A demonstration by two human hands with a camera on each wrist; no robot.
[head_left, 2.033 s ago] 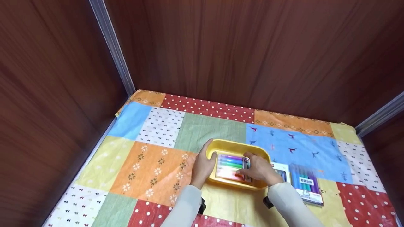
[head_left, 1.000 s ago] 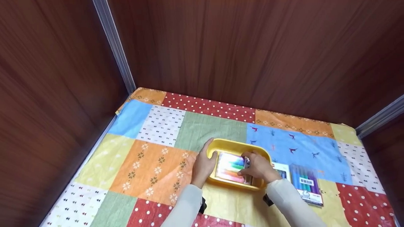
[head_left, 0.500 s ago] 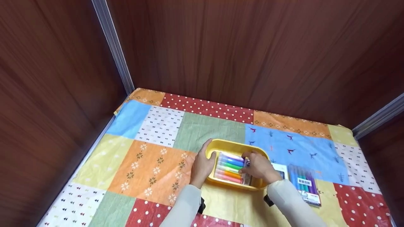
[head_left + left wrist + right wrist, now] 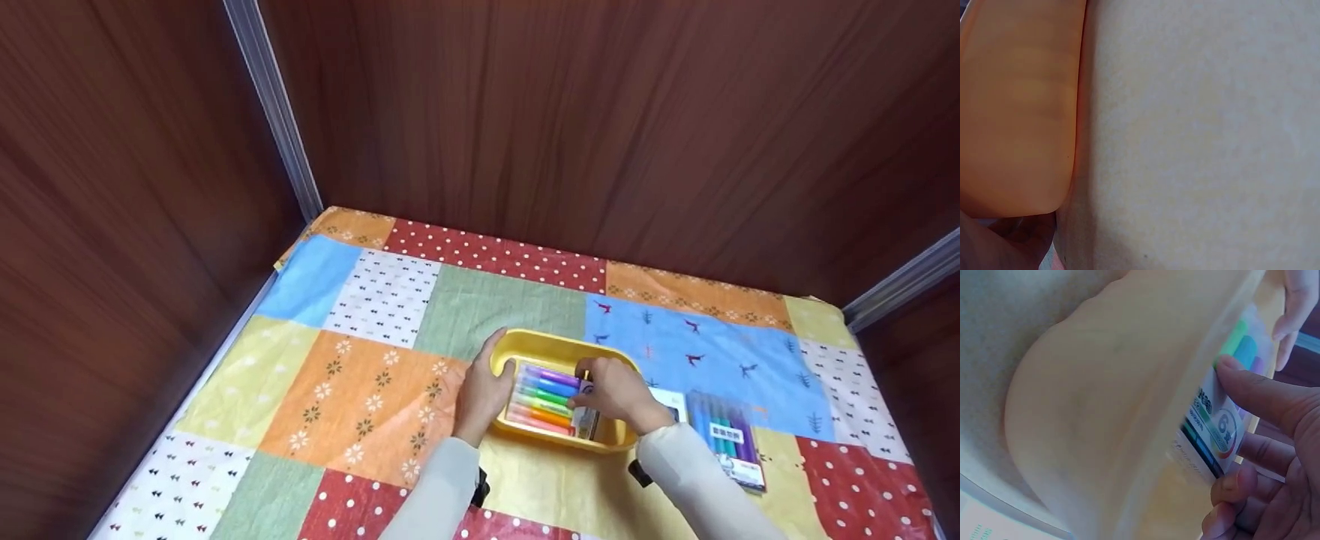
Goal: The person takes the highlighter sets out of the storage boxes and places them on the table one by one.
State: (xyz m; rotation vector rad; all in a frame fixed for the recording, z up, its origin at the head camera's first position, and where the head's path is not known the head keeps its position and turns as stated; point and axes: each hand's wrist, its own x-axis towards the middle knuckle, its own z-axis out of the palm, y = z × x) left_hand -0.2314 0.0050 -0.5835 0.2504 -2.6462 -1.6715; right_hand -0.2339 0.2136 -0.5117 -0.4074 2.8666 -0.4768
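A yellow plastic basin [image 4: 559,343] stands on the patchwork cloth, and a clear pack of highlighters [image 4: 544,401] in several colours lies inside it. My left hand [image 4: 484,394] grips the basin's left end, thumb over the rim and fingers along the outside. My right hand [image 4: 615,391] reaches into the basin and pinches the right end of the pack. In the right wrist view the thumb presses on the pack's printed face [image 4: 1221,422], with fingers at its end. The left wrist view shows mostly the basin's outer wall [image 4: 1022,112] and part of the left hand [image 4: 1010,244].
Right of the basin lie a white pack [image 4: 667,399], partly hidden by the right arm, and a clear pack of blue, green and purple pens [image 4: 724,435]. Dark brown wood-grain panels [image 4: 540,135] stand behind and at both sides of the table.
The glare on the highlighter pack has gone, so its colours show clearly, and the pack has shifted very slightly. Both hands keep nearly the same places at the basin.
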